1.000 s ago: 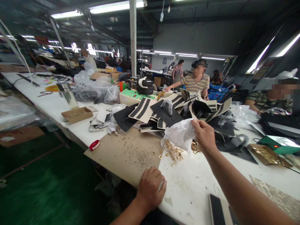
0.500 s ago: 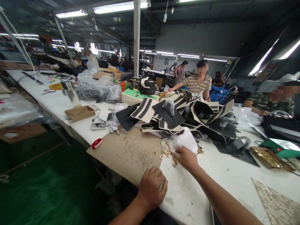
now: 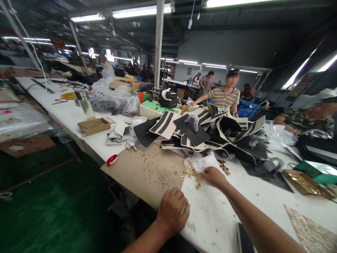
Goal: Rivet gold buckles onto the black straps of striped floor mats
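Note:
My right hand (image 3: 214,177) is closed on the near edge of a white plastic bag (image 3: 204,161), which lies low on the white table. Gold-coloured metal rings and clasps (image 3: 189,173) spill from the bag's left side onto the table and the edge of a brown board. My left hand (image 3: 172,211) rests at the table's front edge with its fingers curled in. A pale sliver shows between its thumb and fingers, too small to name. Behind the bag is a heap of black and cream panels (image 3: 164,124) with dark stripes, some with plastic-wrapped handles.
Small dark bits (image 3: 162,174) lie scattered on the brown board (image 3: 126,167). A red tape roll (image 3: 112,160), a cardboard tray (image 3: 94,126) and a bottle (image 3: 86,105) stand to the left. At right is a box of gold parts (image 3: 306,182). Co-workers stand across the table.
The white bag has gone from puffed up to flatter, and more gold pieces show beside it. My right hand has shifted slightly with it. My left hand stays put; the view has turned a little.

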Available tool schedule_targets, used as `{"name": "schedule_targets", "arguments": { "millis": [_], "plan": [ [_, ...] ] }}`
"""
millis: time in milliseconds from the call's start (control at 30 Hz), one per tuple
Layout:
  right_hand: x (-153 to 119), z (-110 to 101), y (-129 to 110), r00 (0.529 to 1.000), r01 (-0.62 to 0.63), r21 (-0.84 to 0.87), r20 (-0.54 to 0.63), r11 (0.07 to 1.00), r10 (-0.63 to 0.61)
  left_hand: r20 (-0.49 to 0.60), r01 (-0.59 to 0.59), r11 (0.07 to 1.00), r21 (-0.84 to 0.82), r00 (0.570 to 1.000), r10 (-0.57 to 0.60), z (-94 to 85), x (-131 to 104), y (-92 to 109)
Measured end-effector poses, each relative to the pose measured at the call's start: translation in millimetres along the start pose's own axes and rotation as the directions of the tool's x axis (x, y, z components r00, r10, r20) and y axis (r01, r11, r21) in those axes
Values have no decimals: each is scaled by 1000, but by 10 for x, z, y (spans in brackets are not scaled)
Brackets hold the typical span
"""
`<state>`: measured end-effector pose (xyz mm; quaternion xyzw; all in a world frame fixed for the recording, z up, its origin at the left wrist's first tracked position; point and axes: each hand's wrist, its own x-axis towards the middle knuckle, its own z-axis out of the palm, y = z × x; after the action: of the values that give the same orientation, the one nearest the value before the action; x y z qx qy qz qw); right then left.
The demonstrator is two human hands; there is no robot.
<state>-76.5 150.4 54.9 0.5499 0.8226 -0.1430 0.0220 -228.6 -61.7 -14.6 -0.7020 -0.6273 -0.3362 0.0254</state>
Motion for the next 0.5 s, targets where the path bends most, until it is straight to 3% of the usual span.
{"name": "schedule_targets", "arguments": {
  "millis": [200,500],
  "plan": [
    [-47,-164,111,997,-25,76,-75,997,31,-12,-9,1000,-3,1000,9,-16,8,14],
    [-142,184,-115,995,-10,33,-97,999,14,-12,-7,1000,19,1000,7,-20,9,28]
  ]
}}
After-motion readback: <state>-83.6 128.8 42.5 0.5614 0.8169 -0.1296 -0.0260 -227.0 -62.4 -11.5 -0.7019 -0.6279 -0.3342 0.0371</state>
